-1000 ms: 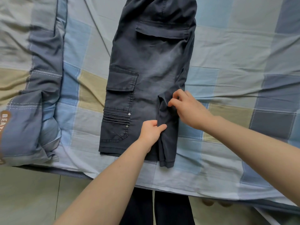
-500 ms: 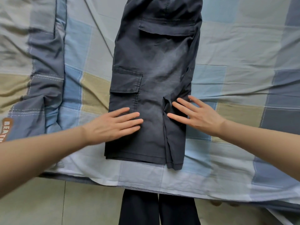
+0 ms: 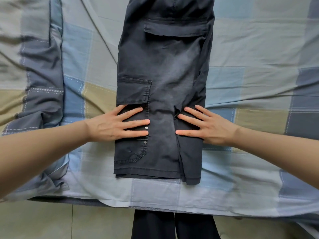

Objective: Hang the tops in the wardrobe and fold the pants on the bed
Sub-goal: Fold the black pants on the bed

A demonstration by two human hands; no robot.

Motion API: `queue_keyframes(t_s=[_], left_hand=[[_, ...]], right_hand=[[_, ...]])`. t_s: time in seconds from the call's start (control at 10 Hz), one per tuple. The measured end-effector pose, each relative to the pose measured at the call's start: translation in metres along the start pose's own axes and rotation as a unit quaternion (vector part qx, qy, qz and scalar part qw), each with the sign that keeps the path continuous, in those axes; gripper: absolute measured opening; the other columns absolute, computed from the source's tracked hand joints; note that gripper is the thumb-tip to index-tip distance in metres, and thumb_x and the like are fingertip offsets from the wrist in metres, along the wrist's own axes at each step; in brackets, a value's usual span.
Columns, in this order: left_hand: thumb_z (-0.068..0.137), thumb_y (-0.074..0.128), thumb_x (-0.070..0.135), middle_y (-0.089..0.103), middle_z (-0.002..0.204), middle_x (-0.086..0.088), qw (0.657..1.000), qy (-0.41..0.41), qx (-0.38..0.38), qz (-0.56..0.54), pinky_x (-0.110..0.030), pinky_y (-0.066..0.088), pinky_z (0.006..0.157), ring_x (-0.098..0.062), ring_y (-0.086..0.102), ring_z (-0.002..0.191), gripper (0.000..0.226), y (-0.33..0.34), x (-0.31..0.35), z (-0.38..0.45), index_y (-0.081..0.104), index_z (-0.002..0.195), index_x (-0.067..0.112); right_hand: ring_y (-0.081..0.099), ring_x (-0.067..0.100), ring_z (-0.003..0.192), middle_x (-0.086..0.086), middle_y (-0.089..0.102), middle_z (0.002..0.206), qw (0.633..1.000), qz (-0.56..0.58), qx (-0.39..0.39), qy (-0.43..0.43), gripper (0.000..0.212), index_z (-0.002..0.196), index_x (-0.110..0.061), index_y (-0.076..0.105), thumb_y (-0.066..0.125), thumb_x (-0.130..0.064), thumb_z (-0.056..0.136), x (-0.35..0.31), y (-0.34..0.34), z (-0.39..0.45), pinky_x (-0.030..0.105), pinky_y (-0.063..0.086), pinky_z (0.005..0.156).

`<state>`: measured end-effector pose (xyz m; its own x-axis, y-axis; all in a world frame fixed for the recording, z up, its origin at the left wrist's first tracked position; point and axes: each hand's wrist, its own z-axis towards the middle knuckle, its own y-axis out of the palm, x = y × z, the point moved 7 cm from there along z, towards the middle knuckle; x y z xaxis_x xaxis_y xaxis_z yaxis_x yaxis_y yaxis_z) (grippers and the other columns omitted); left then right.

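Item: dark grey cargo pants (image 3: 164, 75), lying lengthwise on the bed (image 3: 250, 54), one leg stacked on the other, hems toward the near edge of the mattress and the waist end running out of view at the top. Features: a flapped pocket (image 3: 174, 29) high on the upper layer, a side cargo pocket (image 3: 133, 91) at mid-length on the left, two small metal rivets (image 3: 146, 128) beside a stitched seam lower down. A narrow vertical fold stands along the right side of the leg; the under layer shows past the hem at the lower right corner. Left hand (image 3: 112, 125): flat on the left portion of the fabric just below the cargo pocket, fingers straight and spread, gripping nothing, the heel of the palm over the pants' edge. Right hand (image 3: 208, 126): flat on the right portion, fingers straight and spread with tips at the fold, gripping nothing (palm partly on the bedsheet). Bedding: checked sheet in blue, grey and olive squares, creased. A bunched quilt (image 3: 39, 69) of matching pattern lies along the left. Below the mattress edge: pale tiled floor (image 3: 51, 221) and the person's dark trouser legs (image 3: 174, 226).
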<state>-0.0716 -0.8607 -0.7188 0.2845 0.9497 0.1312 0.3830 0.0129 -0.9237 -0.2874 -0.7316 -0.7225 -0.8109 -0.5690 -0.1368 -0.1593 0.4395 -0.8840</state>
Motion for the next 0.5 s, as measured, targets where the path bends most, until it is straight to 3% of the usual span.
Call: queue_keyframes(t_s=[0.1,0.2,0.3,0.4,0.5], left_hand=[[0.095,0.041,0.018,0.029,0.157,0.010,0.999,0.015,-0.013,-0.034,-0.055,0.030,0.107,-0.036,0.019,0.147,0.057,-0.009,0.004,0.003,0.035,0.149,0.036],[0.083,0.053,0.030,0.041,0.143,0.026,0.934,-0.143,-0.037,-0.325,-0.023,0.014,0.116,0.002,0.029,0.140,0.052,-0.016,-0.015,0.005,0.054,0.133,0.040],[0.083,0.061,0.049,0.074,0.107,0.011,0.508,-0.421,0.168,-0.732,-0.031,0.045,0.103,-0.007,0.066,0.103,0.034,-0.021,-0.061,-0.016,0.073,0.102,0.024],[0.093,0.064,0.031,0.069,0.076,0.004,0.376,-0.546,0.275,-0.697,-0.028,0.049,0.080,-0.009,0.062,0.079,0.019,-0.016,-0.078,-0.024,0.067,0.082,0.016],[0.091,0.067,0.020,0.068,0.084,0.000,0.389,-0.585,0.313,-0.640,-0.014,0.046,0.074,-0.001,0.061,0.079,0.009,-0.013,-0.068,-0.020,0.066,0.090,0.011]], right_hand=[[0.007,0.019,0.147,-0.006,0.015,0.157,0.979,0.199,-0.020,0.025,0.071,0.145,-0.040,0.036,0.039,-0.014,0.079,0.005,-0.008,-0.001,0.038,0.003,0.120],[0.045,0.003,0.120,-0.015,0.056,0.123,0.785,0.570,0.015,0.242,0.042,0.115,-0.024,0.067,0.037,-0.020,0.085,0.036,-0.017,-0.006,0.025,0.033,0.102],[0.053,0.002,0.062,-0.008,0.059,0.069,0.519,0.736,0.122,0.417,0.018,0.080,-0.013,0.062,0.050,-0.023,0.091,0.071,-0.011,-0.015,0.019,0.044,0.061],[0.064,0.013,0.103,0.006,0.068,0.112,0.380,0.797,0.134,0.450,0.036,0.117,-0.001,0.062,0.054,-0.029,0.096,0.078,-0.004,-0.012,0.030,0.048,0.098],[0.066,0.010,0.099,0.001,0.071,0.106,0.418,0.770,0.131,0.464,0.035,0.113,-0.003,0.065,0.055,-0.032,0.096,0.076,-0.001,-0.010,0.026,0.051,0.091]])
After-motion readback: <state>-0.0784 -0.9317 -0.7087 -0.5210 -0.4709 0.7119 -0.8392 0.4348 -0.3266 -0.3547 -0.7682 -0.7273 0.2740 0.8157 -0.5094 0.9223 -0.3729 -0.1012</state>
